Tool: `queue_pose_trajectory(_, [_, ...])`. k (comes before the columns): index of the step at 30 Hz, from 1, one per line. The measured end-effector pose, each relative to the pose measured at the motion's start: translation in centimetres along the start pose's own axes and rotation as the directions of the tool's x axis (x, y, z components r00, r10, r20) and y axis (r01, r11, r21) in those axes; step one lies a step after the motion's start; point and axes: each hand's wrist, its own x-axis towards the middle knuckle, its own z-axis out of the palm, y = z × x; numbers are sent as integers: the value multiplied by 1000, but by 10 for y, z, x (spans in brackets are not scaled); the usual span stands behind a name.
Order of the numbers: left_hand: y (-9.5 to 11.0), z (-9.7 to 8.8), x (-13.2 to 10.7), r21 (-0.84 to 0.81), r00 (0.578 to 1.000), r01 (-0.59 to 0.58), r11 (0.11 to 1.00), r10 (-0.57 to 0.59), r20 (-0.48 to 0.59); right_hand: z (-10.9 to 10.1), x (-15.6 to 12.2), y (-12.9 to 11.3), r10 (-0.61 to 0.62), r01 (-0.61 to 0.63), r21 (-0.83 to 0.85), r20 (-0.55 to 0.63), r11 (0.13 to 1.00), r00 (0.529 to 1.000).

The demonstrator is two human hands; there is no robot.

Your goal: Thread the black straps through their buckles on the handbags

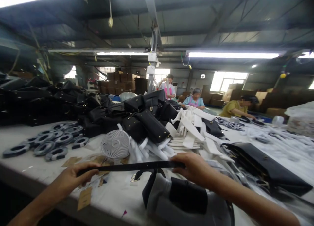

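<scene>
Black strap (130, 167) stretched level above the near edge of the white table (29, 160), its ends pinched by the left hand (73, 178) and right hand (193, 169), a small white fan (115, 143) just behind.

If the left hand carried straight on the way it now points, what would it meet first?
Probably the small white fan lying on the table, up and right of the left hand, which holds the black strap; depth is uncertain.
</scene>
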Motion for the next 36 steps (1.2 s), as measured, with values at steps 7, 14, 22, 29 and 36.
queue_pose_trajectory(7, [94,41,-4,-138,989,-127,982,137,65,-16,3,-18,-131,139,133,-69,981,989])
queue_pose_trajectory(14, [184,91,-6,-191,914,-359,914,386,128,-19,32,-73,-320,361,293,-179,885,930])
queue_pose_trajectory(22, [54,144,-13,-605,957,70,793,-225,-184,1,21,-32,-12,67,534,-106,843,994])
queue_pose_trajectory(29, [2,215,-34,-815,938,263,517,-333,91,18,28,-27,-53,-28,739,87,673,995])
queue_pose_trajectory(36, [21,209,-5,-905,960,2,424,-253,-117,29,36,-18,-30,-110,695,186,711,982])
